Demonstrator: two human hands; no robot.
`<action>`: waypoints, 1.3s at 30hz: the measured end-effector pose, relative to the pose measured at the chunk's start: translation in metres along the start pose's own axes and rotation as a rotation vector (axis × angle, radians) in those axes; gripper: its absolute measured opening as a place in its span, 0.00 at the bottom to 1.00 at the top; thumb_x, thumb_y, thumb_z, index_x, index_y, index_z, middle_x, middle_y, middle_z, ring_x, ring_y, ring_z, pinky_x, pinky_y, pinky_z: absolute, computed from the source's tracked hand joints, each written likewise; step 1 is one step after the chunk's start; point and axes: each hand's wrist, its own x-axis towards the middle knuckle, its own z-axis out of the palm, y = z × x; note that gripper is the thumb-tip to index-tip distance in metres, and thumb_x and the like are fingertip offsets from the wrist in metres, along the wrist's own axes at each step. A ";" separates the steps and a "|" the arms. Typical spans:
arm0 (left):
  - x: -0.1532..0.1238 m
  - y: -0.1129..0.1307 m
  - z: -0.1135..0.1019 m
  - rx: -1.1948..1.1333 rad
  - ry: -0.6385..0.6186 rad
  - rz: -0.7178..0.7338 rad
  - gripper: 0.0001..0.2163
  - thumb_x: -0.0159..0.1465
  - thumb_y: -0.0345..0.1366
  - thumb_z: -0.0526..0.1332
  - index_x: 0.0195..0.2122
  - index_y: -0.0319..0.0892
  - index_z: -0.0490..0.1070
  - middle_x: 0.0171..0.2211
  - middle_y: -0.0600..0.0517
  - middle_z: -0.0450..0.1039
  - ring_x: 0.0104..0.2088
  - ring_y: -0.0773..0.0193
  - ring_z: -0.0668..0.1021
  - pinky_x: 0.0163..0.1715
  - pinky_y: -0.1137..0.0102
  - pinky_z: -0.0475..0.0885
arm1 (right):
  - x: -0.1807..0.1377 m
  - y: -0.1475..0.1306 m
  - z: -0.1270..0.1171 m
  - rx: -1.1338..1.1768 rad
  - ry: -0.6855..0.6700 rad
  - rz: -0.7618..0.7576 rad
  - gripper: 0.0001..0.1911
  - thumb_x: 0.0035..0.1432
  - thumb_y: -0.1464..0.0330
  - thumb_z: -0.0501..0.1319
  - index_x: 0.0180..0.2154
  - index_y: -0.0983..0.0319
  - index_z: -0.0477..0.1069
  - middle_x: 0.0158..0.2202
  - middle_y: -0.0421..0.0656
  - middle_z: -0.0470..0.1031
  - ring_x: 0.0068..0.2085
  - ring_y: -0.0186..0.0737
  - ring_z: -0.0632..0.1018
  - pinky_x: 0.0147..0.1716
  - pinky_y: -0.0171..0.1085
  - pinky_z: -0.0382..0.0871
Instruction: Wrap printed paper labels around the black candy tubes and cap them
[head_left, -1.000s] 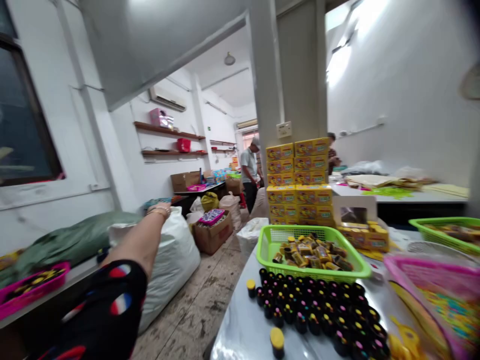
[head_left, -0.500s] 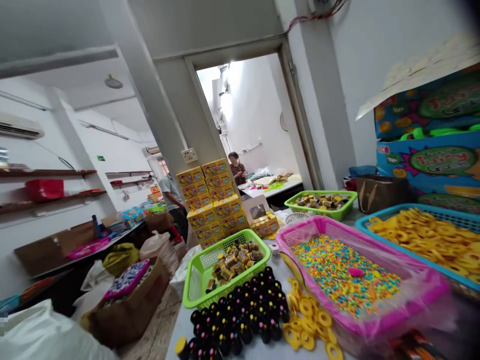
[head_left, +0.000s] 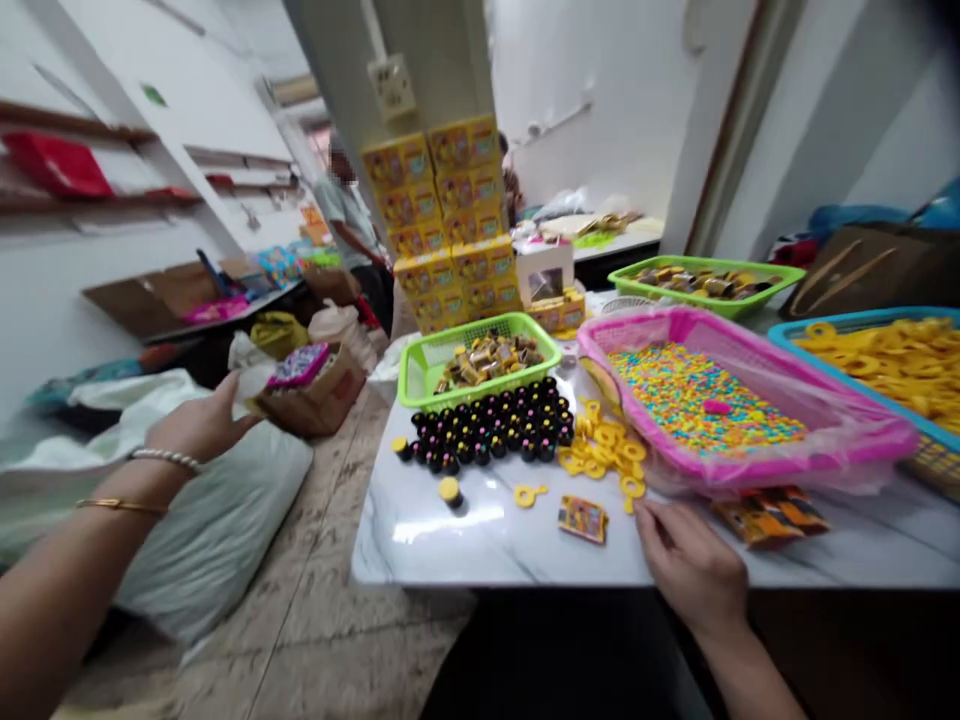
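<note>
Out to the left, my left hand [head_left: 199,425] reaches over a white sack [head_left: 217,520], thumb and fingers apart; I see nothing held in it. My right hand [head_left: 694,565] is at the table's front edge with its fingers curled in; whatever they might hold is hidden. Close to its fingertips lie yellow ring-shaped pieces [head_left: 604,445] and a small printed packet [head_left: 583,520]. A single yellow ring piece [head_left: 529,495] and a small dark container with a yellow lid [head_left: 451,492] stand apart on the white table [head_left: 420,550]. Rows of small black containers [head_left: 495,425] with coloured dots are behind them.
A pink basket [head_left: 840,450] holds colourful beads or candies. Green baskets [head_left: 409,375] hold small yellow-lidded containers; a blue basket [head_left: 930,450] holds yellow pieces. Orange packets [head_left: 772,515] lie at the right. Yellow boxes [head_left: 450,220] are stacked behind. A person [head_left: 349,220] stands farther back.
The view has tilted down toward the table. Both my hands have come into view, the left over the sack. The printed packet and table front now show.
</note>
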 end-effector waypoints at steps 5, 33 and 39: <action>-0.123 0.006 0.027 -0.244 -0.088 0.245 0.30 0.61 0.62 0.52 0.54 0.45 0.72 0.17 0.61 0.66 0.16 0.74 0.67 0.22 0.80 0.54 | 0.009 -0.003 -0.015 0.162 -0.087 0.063 0.11 0.62 0.64 0.60 0.33 0.63 0.78 0.30 0.44 0.80 0.29 0.37 0.78 0.32 0.34 0.69; -0.213 0.090 0.083 -0.984 -0.168 -0.040 0.11 0.63 0.43 0.62 0.37 0.43 0.78 0.22 0.56 0.73 0.21 0.70 0.73 0.27 0.75 0.69 | 0.019 -0.040 -0.029 0.166 -0.224 0.041 0.10 0.62 0.63 0.61 0.35 0.61 0.79 0.33 0.43 0.81 0.31 0.37 0.79 0.33 0.34 0.71; -0.217 0.117 0.082 -1.048 -0.273 0.046 0.16 0.61 0.45 0.63 0.46 0.41 0.74 0.30 0.52 0.75 0.24 0.68 0.74 0.29 0.72 0.72 | 0.006 -0.073 -0.023 0.317 -0.319 -0.033 0.07 0.63 0.68 0.60 0.37 0.61 0.77 0.33 0.44 0.81 0.32 0.37 0.80 0.33 0.32 0.73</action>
